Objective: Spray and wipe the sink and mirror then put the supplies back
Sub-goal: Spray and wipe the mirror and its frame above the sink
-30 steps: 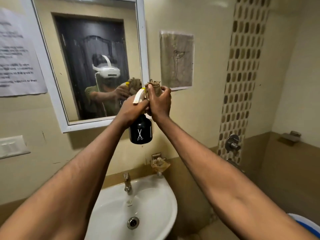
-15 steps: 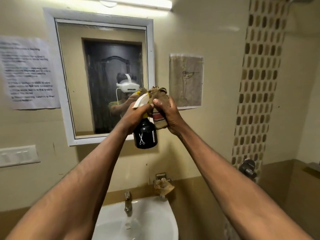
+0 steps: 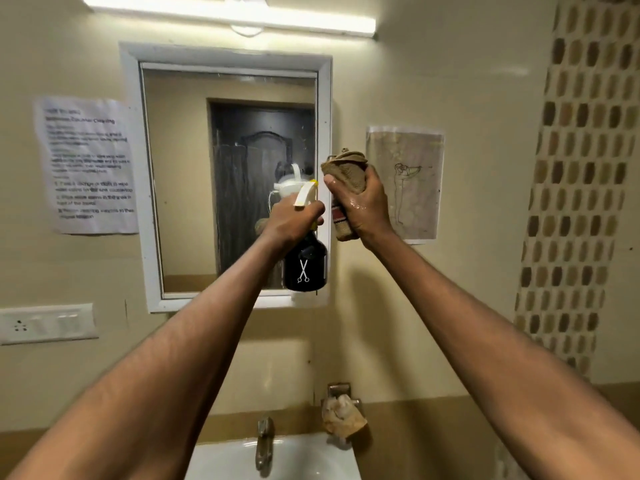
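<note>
My left hand (image 3: pixel 289 221) grips the neck and trigger of a black spray bottle (image 3: pixel 304 268) with a white scissors mark and a white-and-yellow nozzle. It is held up in front of the lower right part of the white-framed mirror (image 3: pixel 228 174). Just to its right, my right hand (image 3: pixel 363 206), wet and shiny, holds a bunched tan cloth (image 3: pixel 346 168) beside the mirror's right frame. The white sink (image 3: pixel 304 459) shows at the bottom edge, below both arms.
A metal tap (image 3: pixel 265 445) rises from the sink, with a wall soap holder (image 3: pixel 343 414) to its right. Paper notices hang left (image 3: pixel 88 164) and right (image 3: pixel 412 181) of the mirror. A switch plate (image 3: pixel 45 323) sits at left; a tube light (image 3: pixel 228 15) glows above.
The view has tilted upward, so the mirror and light now fill more of it and less sink shows. My two hands have drawn slightly apart, bottle and cloth no longer touching.
</note>
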### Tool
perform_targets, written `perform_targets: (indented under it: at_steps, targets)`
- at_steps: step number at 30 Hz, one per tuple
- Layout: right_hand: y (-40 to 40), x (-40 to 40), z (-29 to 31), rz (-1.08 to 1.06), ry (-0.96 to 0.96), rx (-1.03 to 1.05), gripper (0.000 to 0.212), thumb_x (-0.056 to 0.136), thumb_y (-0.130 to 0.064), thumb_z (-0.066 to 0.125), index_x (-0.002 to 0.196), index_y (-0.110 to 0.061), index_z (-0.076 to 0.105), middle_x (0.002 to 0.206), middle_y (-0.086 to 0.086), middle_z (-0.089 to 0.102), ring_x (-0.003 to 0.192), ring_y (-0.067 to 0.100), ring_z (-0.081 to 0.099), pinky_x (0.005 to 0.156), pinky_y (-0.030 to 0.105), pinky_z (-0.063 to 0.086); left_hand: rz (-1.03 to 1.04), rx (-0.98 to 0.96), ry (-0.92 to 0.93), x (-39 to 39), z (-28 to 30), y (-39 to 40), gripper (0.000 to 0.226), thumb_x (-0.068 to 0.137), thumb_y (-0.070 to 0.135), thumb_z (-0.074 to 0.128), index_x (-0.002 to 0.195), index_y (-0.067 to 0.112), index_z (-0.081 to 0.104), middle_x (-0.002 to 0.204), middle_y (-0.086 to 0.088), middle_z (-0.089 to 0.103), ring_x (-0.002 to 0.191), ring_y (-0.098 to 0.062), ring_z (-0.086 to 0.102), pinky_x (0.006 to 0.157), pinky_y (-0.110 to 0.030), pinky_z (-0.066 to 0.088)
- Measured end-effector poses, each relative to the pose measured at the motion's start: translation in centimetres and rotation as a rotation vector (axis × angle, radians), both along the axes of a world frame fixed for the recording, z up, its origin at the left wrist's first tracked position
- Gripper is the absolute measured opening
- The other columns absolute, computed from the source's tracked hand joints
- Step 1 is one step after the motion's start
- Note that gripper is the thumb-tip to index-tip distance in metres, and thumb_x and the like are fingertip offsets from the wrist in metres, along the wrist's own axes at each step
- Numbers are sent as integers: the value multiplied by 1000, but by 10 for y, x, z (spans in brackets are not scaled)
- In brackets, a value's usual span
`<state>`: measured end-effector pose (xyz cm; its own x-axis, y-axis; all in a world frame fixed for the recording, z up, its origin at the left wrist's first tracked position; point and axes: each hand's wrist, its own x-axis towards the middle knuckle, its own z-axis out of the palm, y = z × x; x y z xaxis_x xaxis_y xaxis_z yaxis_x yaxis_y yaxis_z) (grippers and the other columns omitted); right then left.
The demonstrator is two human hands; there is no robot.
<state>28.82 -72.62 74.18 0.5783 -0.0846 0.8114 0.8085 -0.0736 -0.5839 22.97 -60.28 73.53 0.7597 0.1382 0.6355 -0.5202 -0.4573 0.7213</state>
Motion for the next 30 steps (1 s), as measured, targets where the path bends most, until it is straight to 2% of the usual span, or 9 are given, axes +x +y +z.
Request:
perform_targets:
  at_steps: [4, 7, 8, 11, 14, 18, 23, 27, 30]
  targets:
    - [2, 8, 40, -116, -76, -7, 50, 81, -51, 68, 112, -15, 54, 104, 2, 66, 92, 19, 64, 82, 41, 54, 5, 27, -7, 9, 37, 9, 15, 85, 25, 54, 78, 13, 60, 69, 0, 63, 61, -14, 59, 64, -31, 48]
    - [-4, 15, 69, -192, -134, -20, 45, 83, -38, 69, 116, -13, 51, 109, 3, 62, 95, 22, 61, 83, 42, 53, -56, 14, 11, 13, 61, 15, 23, 68, 34, 53, 76, 14, 62, 71, -5, 69, 67, -24, 61, 69, -41, 52]
    - [-6, 17, 79, -212, -148, -35, 44, 84, -33, 69, 117, -12, 50, 109, 4, 60, 95, 22, 60, 83, 43, 53, -68, 3, 10, 15, 68, 16, 25, 66, 34, 53, 76, 13, 62, 72, -7, 69, 65, -24, 60, 67, -40, 50]
    - [-14, 23, 105, -255, -192, -87, 47, 82, -29, 69, 120, -11, 49, 111, 6, 59, 96, 24, 59, 82, 43, 54, -114, -21, -2, 17, 86, 14, 24, 68, 29, 52, 80, 10, 61, 73, -9, 65, 62, -20, 57, 63, -34, 44]
    - [-21, 31, 129, -294, -236, -140, 49, 83, -28, 70, 122, -10, 48, 113, 8, 58, 98, 25, 58, 83, 42, 53, -138, -39, -24, 30, 101, 13, 23, 68, 30, 54, 78, 11, 62, 72, -8, 66, 67, -22, 60, 66, -35, 48]
    - [-29, 49, 150, -353, -313, -210, 51, 84, -29, 70, 125, -9, 48, 116, 11, 59, 98, 25, 58, 79, 33, 51, -120, -59, -74, 51, 117, 8, 16, 76, 27, 56, 73, 13, 64, 73, -9, 69, 67, -20, 63, 65, -35, 50]
    - [-34, 84, 163, -415, -350, -296, 50, 82, -36, 69, 123, -15, 50, 114, 7, 60, 97, 24, 58, 82, 39, 52, -84, -21, -89, 76, 128, 2, 17, 85, 22, 53, 81, 8, 61, 88, -18, 69, 72, -21, 62, 60, -31, 47]
    - [-32, 105, 176, -427, -370, -306, 48, 83, -38, 68, 121, -16, 50, 113, 6, 60, 96, 23, 57, 80, 35, 50, -65, -28, -113, 91, 138, 4, 21, 85, 24, 53, 84, 4, 61, 81, -11, 66, 73, -21, 61, 64, -31, 48]
    - [-29, 115, 185, -409, -392, -285, 47, 84, -39, 67, 122, -16, 50, 114, 6, 60, 98, 24, 57, 80, 35, 49, -33, -9, -114, 97, 144, 8, 28, 86, 25, 52, 94, -1, 63, 81, -9, 66, 75, -22, 61, 68, -32, 49]
